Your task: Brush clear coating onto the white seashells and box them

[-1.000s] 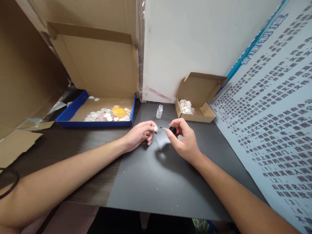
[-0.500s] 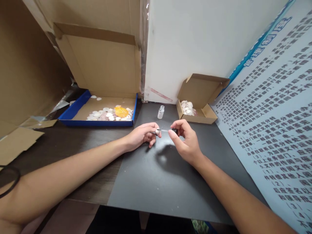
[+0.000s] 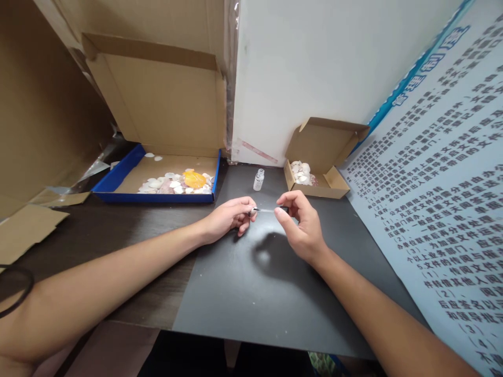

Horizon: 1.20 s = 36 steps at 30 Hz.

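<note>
My hands have dropped a touch since a second ago, and the brush tip, which hung just short of the shell, now sits right against it. Left hand (image 3: 230,215) is curled, fingers pinched together on the small shell (image 3: 250,212) at its fingertips, knuckles resting on the dark mat (image 3: 251,293). The shell is tucked in deeper now, so I see only a sliver. Right hand (image 3: 301,225) is closed in a pinch on the black cap of the brush (image 3: 271,210), thumb and forefinger together. The brush lies level, its long axis running straight from my right fingertips across to my left, tip touching the shell. So the shell sits just left of my right hand, in the gap between the two. Past the brush, beyond both hands, stands the open bottle (image 3: 258,179), upright, apart from everything. Further right of it, the small box (image 3: 316,180) with shells; far off to my left, the blue tray (image 3: 118,180) with more shells.
</note>
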### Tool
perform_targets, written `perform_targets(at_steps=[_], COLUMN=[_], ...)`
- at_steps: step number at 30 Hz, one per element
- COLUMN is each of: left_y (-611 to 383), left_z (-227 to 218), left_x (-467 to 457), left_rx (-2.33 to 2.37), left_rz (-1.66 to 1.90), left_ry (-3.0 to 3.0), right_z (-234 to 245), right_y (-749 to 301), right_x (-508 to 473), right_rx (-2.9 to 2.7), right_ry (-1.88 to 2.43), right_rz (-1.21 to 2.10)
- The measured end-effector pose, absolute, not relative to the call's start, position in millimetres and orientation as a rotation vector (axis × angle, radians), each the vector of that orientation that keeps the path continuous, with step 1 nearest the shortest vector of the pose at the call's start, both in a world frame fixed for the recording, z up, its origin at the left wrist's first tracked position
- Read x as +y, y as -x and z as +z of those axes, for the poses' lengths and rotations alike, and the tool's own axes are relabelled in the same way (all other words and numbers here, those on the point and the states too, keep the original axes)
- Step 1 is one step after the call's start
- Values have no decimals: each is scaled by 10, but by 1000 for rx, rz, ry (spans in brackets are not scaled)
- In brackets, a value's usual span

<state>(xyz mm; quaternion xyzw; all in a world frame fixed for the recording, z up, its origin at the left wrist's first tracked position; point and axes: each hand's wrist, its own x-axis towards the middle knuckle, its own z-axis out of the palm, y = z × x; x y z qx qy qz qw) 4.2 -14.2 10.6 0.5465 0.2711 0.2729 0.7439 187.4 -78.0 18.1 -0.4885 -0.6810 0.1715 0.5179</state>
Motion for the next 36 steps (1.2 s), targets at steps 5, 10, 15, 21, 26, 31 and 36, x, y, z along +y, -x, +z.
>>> perform_targets(at_steps=[5,10,15,21,26,31,36], left_y=[-54,-56,-58,-63,-62,-66,-69], left_z=[88,81,79,63,67,79,76], left_x=[-146,-150,-148,-147,-150,-154,-159], left_rx=[622,623,623,621,629,654,652], left_rz=[602,604,599,604,607,596,597], left_ry=[-1242,-1283,-1307,-1310,-1301,-1320,-1342], right_z=[172,175,184,181,173,176,179], right_y=[-1877,-1875,-1884,-1881,-1891,-1888,-1878], right_x=[-778,-772,-781,-780,-781,-773,-770], right_rx=[-1610,-1611,-1615,-1593,-1604,-1609,-1590], right_ry=[1194,1211,1179,1208,1205,1183,1227], right_rz=[402,388,407,397,404,401,385])
